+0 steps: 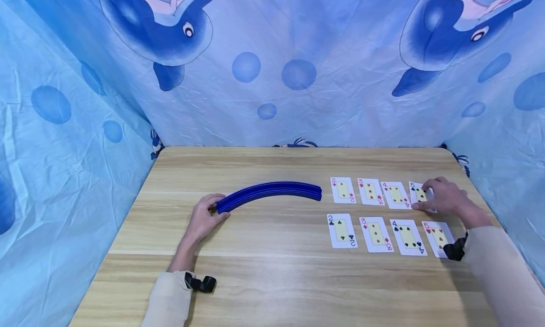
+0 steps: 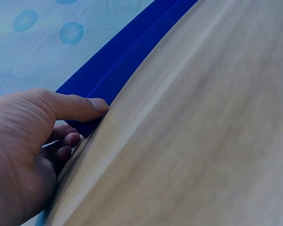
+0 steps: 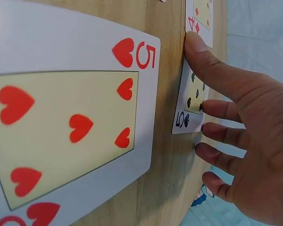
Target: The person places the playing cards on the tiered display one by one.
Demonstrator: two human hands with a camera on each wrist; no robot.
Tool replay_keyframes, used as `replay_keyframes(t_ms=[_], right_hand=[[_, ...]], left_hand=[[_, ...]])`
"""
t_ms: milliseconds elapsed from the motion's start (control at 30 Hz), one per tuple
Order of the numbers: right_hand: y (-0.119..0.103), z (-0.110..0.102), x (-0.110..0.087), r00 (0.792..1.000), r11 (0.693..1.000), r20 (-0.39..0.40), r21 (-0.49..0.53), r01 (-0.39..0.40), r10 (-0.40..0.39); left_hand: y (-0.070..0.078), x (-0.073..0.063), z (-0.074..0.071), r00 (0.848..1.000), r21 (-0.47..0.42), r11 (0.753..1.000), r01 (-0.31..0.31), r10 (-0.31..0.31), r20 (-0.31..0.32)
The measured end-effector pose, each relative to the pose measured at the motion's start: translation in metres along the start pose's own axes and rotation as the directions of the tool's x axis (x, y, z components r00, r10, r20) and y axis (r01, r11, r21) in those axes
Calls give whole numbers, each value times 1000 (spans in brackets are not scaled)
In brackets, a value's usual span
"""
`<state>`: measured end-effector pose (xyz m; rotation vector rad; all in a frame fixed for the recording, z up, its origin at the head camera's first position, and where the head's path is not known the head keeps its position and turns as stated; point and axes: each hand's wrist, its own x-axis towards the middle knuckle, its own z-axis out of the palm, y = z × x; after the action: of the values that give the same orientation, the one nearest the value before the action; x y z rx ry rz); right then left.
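A blue curved card holder (image 1: 272,189) with a groove along it stands on the wooden table. My left hand (image 1: 207,216) pinches its left end, thumb on the near side, as the left wrist view also shows on the blue holder (image 2: 115,66). At the far right, my right hand (image 1: 444,197) is over the five of spades (image 1: 419,194), the end card of the back row. In the right wrist view the thumb (image 3: 203,54) lies at one edge of the five of spades (image 3: 194,94), with curled fingers at its opposite edge. That edge is partly hidden.
Beside it in the back row lie a two (image 1: 342,190), three (image 1: 371,191) and four (image 1: 396,195). The front row has a two (image 1: 342,231), three (image 1: 376,234), four (image 1: 408,237) and five of hearts (image 1: 436,234). Blue dolphin-print cloth (image 1: 272,43) surrounds the table.
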<state>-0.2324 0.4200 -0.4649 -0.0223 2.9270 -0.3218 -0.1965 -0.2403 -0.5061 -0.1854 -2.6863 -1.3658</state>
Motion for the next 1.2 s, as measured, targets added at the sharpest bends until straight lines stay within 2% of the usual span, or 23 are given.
replay_keyframes(t_ms=[500,767,900,1033,1200], right_hand=[[-4,-1,0,998,997,9,49,-60,59],[-3,1,-2,997,998,-56,-21,-51,50],[-4,2,-5,995,999,-90,-16,-43,41],[-5,3,-10,990,998,-123,5,-70,70],[-4,3,-14,987,993,-110,30,-110,113]], left_hand=[[1,0,-1,1000,51,999,15,-15,-6],[2,-1,-1,1000,52,999,12,-12,0],[2,-1,-1,1000,53,998,18,-18,1],[3,-2,-1,1000,48,998,27,-28,5],[3,-2,-1,999,45,998,32,-32,4]])
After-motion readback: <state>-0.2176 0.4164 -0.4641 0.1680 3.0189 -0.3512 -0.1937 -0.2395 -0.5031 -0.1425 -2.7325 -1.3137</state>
